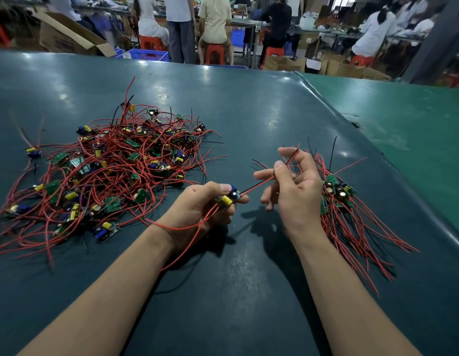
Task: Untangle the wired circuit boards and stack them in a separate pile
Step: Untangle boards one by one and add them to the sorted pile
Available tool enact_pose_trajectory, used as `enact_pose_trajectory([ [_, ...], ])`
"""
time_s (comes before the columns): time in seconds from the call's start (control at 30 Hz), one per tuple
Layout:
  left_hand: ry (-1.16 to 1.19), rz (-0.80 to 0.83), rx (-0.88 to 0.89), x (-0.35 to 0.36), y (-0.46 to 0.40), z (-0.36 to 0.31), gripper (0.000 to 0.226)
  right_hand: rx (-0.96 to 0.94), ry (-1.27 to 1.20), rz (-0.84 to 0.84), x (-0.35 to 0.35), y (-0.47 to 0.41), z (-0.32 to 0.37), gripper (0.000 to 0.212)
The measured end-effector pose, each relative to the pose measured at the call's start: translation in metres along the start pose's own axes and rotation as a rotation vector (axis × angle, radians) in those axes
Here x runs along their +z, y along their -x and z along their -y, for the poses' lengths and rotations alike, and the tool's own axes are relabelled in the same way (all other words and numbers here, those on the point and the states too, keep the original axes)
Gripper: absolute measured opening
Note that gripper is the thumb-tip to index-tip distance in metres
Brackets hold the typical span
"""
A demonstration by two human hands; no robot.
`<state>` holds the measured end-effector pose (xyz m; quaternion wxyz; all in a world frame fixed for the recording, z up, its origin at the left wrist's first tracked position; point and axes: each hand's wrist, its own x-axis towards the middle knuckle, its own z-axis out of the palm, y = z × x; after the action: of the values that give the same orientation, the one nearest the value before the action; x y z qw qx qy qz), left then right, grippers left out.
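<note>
Head view: our left hand [197,209] grips a board [229,199]; right hand [291,181] pinches its wires [261,182]. Trailing leads could snag the tangle [112,170] left of the board.

A dark teal table [249,111] with a glossy mat carries two groups of wired circuit boards. On its left lies a big tangled pile [107,170] of green boards with red and black leads. On the right, a smaller sorted stack [346,201] rests with its wires fanned out toward the near edge.
</note>
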<state>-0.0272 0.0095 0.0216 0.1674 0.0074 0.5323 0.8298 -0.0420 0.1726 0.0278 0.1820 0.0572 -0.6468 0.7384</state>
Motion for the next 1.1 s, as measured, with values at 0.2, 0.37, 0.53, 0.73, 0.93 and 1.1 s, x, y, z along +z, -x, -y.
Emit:
enact_pose_trajectory([
  [0.2, -0.013, 0.028, 0.025, 0.0, -0.001, 0.001, 0.026, -0.012, 0.026, -0.08, 0.0, 0.001, -0.003, 0.025],
  [0.37, -0.063, 0.049, 0.034, -0.003, -0.001, 0.001, 0.028, -0.009, -0.008, -0.083, -0.001, -0.002, -0.002, 0.02],
  [0.53, -0.109, 0.056, 0.055, -0.004, -0.004, 0.003, 0.031, -0.046, -0.085, -0.134, 0.001, -0.001, -0.003, 0.029],
  [0.73, -0.104, 0.042, 0.061, -0.002, -0.002, 0.002, 0.029, 0.074, -0.236, -0.214, -0.007, -0.01, -0.003, 0.02],
  [0.93, 0.047, 0.006, 0.061, -0.001, 0.0, -0.003, 0.04, 0.272, -0.3, -0.209, -0.002, -0.009, -0.002, 0.036],
  [1.1, 0.195, 0.045, 0.104, -0.002, 0.004, -0.007, 0.027, 0.109, 0.06, 0.134, 0.011, 0.009, -0.008, 0.028],
])
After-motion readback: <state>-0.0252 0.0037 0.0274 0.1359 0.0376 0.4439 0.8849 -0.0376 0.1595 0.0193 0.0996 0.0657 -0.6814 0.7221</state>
